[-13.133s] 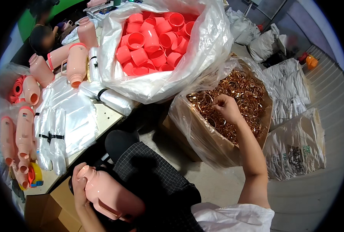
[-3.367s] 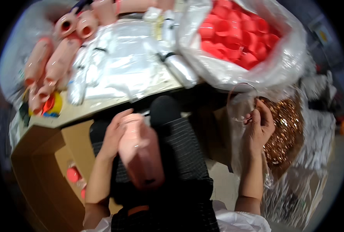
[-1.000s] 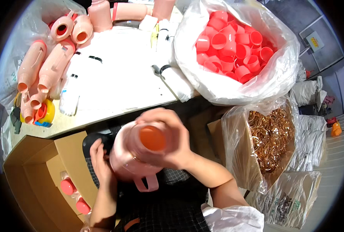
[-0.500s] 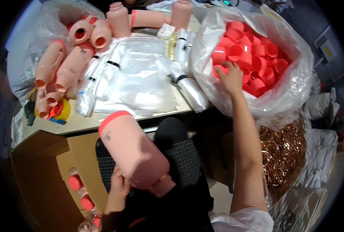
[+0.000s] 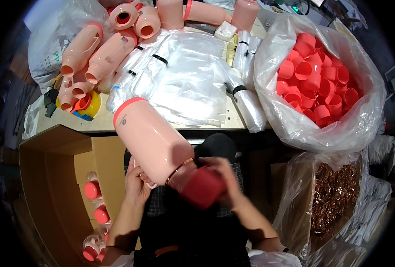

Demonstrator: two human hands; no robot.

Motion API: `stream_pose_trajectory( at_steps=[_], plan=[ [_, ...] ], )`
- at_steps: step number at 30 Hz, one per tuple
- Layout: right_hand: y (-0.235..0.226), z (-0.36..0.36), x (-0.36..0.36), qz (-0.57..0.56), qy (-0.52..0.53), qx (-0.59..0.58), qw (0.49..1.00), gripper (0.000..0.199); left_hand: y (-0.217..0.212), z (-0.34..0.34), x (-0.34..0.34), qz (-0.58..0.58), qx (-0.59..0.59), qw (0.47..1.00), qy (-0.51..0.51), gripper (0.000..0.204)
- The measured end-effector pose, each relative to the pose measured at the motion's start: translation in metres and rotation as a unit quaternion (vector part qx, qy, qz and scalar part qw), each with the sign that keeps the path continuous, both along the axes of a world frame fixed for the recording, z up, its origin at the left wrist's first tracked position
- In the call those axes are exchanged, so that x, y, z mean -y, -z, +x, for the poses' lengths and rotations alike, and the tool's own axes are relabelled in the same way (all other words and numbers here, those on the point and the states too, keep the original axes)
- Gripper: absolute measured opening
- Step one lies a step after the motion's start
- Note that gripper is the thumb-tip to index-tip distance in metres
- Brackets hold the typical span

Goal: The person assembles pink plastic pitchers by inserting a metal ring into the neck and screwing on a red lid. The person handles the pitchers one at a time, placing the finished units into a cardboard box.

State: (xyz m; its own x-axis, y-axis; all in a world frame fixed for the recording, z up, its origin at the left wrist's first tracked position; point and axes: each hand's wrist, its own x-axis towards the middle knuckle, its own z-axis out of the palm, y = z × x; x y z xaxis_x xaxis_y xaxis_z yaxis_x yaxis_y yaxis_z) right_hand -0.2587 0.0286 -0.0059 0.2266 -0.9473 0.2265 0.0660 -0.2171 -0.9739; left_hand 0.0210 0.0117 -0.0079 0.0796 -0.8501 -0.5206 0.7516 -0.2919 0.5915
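Observation:
A large pink vacuum flask (image 5: 155, 140) lies tilted above my lap, its red base ring up and to the left, its neck pointing down to the right. My left hand (image 5: 137, 183) is closed round the flask's side handle. In my right hand (image 5: 224, 175), somewhat blurred, is a red cup lid (image 5: 202, 187), held over the mouth end of the neck. A thin copper-coloured ring (image 5: 179, 167) circles the base of the neck. Whether the lid is seated on the neck I cannot tell.
A plastic-lined bag (image 5: 268, 107) of red cup lids (image 5: 313, 80) stands at the right. Below it, a lined box holds copper-coloured rings (image 5: 335, 196). Clear plastic bags (image 5: 188, 75) and more pink flasks (image 5: 110, 53) cover the table. An open carton (image 5: 50, 178) at lower left contains bagged, red-topped flasks.
My right hand has come back from the bag of lids to the flask's neck, now carrying a red cup lid. The left hand still holds the flask. The view has shifted somewhat.

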Motion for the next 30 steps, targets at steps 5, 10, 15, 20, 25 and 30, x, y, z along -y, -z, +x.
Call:
stream_pose_trajectory(
  at_steps=[5, 10, 15, 20, 25, 30],
  plan=[
    [0.018, 0.021, -0.046, 0.006, -0.029, -0.215, 0.976, 0.091, -0.005, 0.039, -0.014, -0.051, 0.247, 0.965, 0.076, 0.072],
    [0.009, -0.02, -0.001, 0.119, 0.085, 0.039, 0.989, 0.077, -0.019, 0.008, -0.043, -0.242, 0.546, 0.698, 0.395, 0.065],
    [-0.015, -0.045, 0.039, 0.161, -0.102, 0.049, 0.981, 0.07, -0.016, -0.003, 0.035, -0.376, 0.504, 0.677, 0.383, 0.024],
    [-0.017, -0.053, 0.041, 0.169, -0.121, 0.024, 0.978, 0.069, -0.006, -0.094, 0.13, -0.523, 0.716, 0.452, 0.098, 0.039],
    [-0.02, -0.057, 0.051, 0.195, -0.064, -0.015, 0.979, 0.047, 0.025, -0.116, 0.203, -0.412, 0.634, 0.597, 0.27, 0.027],
    [0.014, -0.051, 0.087, 0.156, 0.184, -0.018, 0.97, 0.018, 0.01, -0.151, 0.154, -0.208, 0.144, 0.886, 0.389, 0.025]
  ],
)
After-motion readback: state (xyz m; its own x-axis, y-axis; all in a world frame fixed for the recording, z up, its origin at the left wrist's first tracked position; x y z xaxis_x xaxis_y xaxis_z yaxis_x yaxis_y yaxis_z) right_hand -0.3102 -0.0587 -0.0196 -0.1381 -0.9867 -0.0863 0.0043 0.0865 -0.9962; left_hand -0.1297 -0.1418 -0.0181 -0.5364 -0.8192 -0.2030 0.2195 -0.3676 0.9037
